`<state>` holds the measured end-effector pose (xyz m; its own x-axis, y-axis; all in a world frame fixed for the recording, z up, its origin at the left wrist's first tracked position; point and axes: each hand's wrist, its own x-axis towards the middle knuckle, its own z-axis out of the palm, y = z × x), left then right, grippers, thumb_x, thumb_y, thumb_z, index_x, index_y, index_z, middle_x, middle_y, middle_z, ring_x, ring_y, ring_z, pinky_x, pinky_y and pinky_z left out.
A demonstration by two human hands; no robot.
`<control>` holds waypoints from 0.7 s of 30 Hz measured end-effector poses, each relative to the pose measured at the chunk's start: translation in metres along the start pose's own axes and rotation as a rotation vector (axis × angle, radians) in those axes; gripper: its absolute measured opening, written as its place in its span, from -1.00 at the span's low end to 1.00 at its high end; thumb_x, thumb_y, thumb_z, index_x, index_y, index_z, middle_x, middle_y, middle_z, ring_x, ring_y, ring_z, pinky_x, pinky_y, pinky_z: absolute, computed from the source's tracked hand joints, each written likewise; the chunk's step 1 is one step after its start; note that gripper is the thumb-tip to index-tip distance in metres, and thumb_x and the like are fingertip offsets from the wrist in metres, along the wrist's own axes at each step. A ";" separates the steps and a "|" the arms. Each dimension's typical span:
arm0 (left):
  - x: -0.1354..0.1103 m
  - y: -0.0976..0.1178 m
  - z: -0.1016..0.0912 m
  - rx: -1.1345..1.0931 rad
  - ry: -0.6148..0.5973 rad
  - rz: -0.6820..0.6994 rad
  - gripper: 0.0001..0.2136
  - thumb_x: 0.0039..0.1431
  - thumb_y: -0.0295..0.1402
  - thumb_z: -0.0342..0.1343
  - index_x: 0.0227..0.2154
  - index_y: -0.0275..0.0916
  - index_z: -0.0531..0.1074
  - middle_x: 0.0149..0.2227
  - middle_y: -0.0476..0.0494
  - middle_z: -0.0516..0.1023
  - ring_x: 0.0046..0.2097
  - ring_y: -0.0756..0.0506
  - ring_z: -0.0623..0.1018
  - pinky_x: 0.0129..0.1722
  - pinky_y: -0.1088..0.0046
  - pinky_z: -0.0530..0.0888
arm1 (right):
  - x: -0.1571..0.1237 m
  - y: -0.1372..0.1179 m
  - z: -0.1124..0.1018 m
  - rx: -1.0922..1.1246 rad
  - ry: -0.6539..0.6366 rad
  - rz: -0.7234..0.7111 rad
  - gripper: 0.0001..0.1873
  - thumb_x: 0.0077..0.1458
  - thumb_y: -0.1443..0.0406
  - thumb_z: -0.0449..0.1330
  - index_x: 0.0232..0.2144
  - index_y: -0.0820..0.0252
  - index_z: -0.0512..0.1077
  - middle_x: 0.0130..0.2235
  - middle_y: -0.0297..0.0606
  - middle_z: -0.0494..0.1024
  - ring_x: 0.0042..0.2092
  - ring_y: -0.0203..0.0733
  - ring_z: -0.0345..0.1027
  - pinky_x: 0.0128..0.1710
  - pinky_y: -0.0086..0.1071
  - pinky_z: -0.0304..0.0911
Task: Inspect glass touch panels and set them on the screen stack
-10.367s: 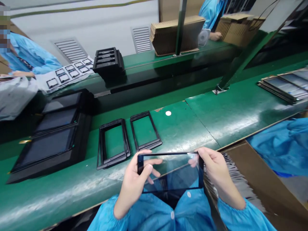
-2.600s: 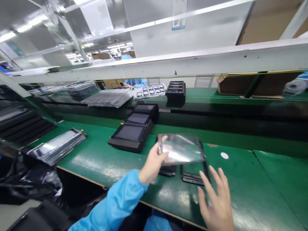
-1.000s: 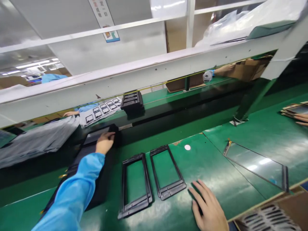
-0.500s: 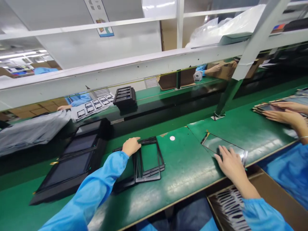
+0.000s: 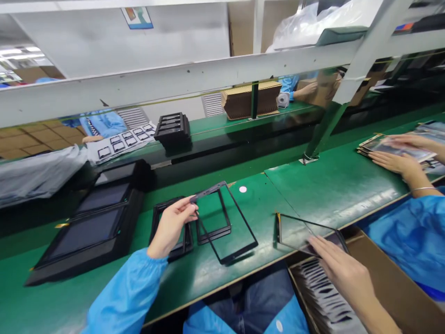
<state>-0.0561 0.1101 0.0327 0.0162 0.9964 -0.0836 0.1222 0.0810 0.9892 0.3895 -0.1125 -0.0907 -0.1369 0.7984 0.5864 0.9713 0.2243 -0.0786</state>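
Note:
My left hand (image 5: 173, 225) pinches the top corner of a thin black frame (image 5: 239, 220) and holds it tilted above the green bench (image 5: 333, 185). Under it lie two stacks of black frames (image 5: 212, 225), side by side. My right hand (image 5: 339, 264) rests flat on the near edge of a glass panel (image 5: 299, 229) that lies at the bench's front edge, partly over a cardboard box (image 5: 378, 273).
A black tray of dark screens (image 5: 86, 222) lies to the left. A small stack of black trays (image 5: 172, 130) and cardboard sheets (image 5: 252, 97) stand beyond the conveyor. A neighbour's hands (image 5: 396, 160) press on panels at the right. A white beam crosses overhead.
My left hand has lifted one thin frame off the stacks and tilted it up. My right hand has drawn the glass panel closer to the bench's front edge.

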 end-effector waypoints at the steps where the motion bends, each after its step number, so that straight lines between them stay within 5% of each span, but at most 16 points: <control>1: -0.009 -0.003 0.006 -0.054 -0.012 -0.003 -0.48 -0.10 -0.11 0.52 -0.09 -0.30 0.67 -0.28 -0.11 0.67 -0.32 -0.05 0.63 -0.30 0.46 0.65 | 0.006 -0.003 -0.011 0.010 0.047 0.041 -0.29 0.36 0.43 0.15 0.45 -0.23 0.25 0.11 -0.38 0.71 -0.01 -0.03 0.69 0.06 -0.18 0.52; 5: -0.041 -0.014 0.033 -0.200 -0.082 0.012 -0.58 -0.05 -0.31 0.50 -0.06 -0.28 0.71 -0.32 -0.06 0.64 -0.33 -0.02 0.59 -0.29 0.47 0.63 | 0.034 -0.039 -0.036 0.269 0.261 0.503 -0.50 0.27 0.20 0.33 0.23 -0.21 0.52 -0.19 -0.23 0.74 -0.23 0.16 0.68 -0.11 0.03 0.57; 9: -0.063 -0.018 0.052 -0.264 -0.117 0.050 -0.50 0.05 -0.33 0.45 0.10 -0.24 0.67 -0.34 -0.07 0.64 -0.33 -0.03 0.59 -0.31 0.47 0.62 | 0.052 -0.097 -0.020 0.950 0.178 0.899 -0.30 0.13 0.08 0.46 0.30 -0.06 0.45 -0.25 -0.21 0.63 -0.37 0.01 0.57 -0.40 -0.14 0.56; 13: -0.080 -0.013 0.058 -0.310 -0.168 0.090 -0.56 0.12 -0.35 0.42 0.09 -0.23 0.67 -0.36 -0.09 0.65 -0.36 -0.04 0.62 -0.35 0.50 0.61 | 0.058 -0.141 0.001 1.326 0.052 1.018 -0.32 0.09 0.12 0.52 0.23 0.00 0.50 -0.25 -0.29 0.59 -0.47 -0.21 0.48 -0.57 -0.38 0.42; 21: -0.097 -0.010 0.052 -0.378 -0.198 0.045 -0.63 0.14 -0.36 0.44 0.03 -0.15 0.71 -0.35 -0.09 0.63 -0.38 -0.03 0.64 -0.43 0.56 0.62 | 0.071 -0.171 0.002 1.414 0.073 1.087 -0.35 0.07 0.13 0.55 0.20 -0.01 0.54 -0.26 -0.33 0.57 -0.50 -0.31 0.44 -0.57 -0.46 0.38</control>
<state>-0.0069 0.0115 0.0242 0.2083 0.9778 -0.0240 -0.2544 0.0779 0.9640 0.2130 -0.0936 -0.0372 0.4353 0.8845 -0.1680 -0.2846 -0.0418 -0.9577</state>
